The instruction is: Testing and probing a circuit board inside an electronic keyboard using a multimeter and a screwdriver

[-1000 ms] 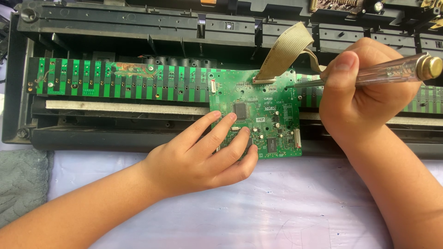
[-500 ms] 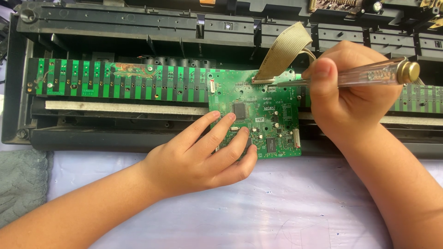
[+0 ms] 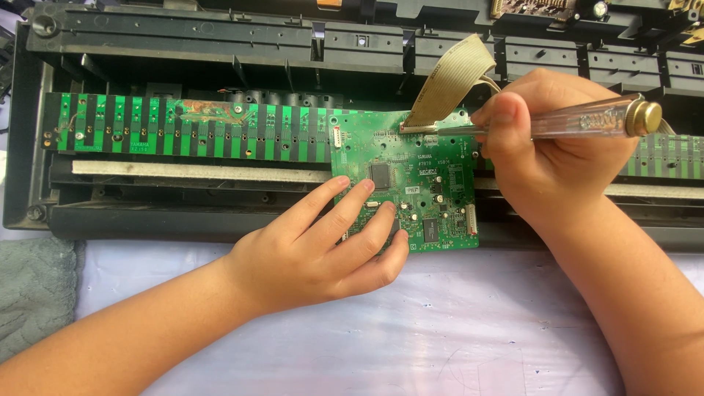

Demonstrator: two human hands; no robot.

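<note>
Circuit board: the green circuit board (image 3: 418, 176) lies on the open black chassis (image 3: 220, 44), centre of the scene, its near edge overhanging the chassis rim.
Left hand: the left hand (image 3: 323, 249) lies flat, fingers spread, pressing the board's near left corner.
Right hand: the right hand (image 3: 546, 147) is clamped on a clear-handled screwdriver (image 3: 587, 121), tip at the board's far edge beside the grey ribbon cable (image 3: 451, 81).
Left side: a long green key-contact strip (image 3: 183, 132) runs along the chassis.
Open room: the white cloth (image 3: 411, 337) spreads near; a grey towel (image 3: 33, 293) at its left edge.
</note>
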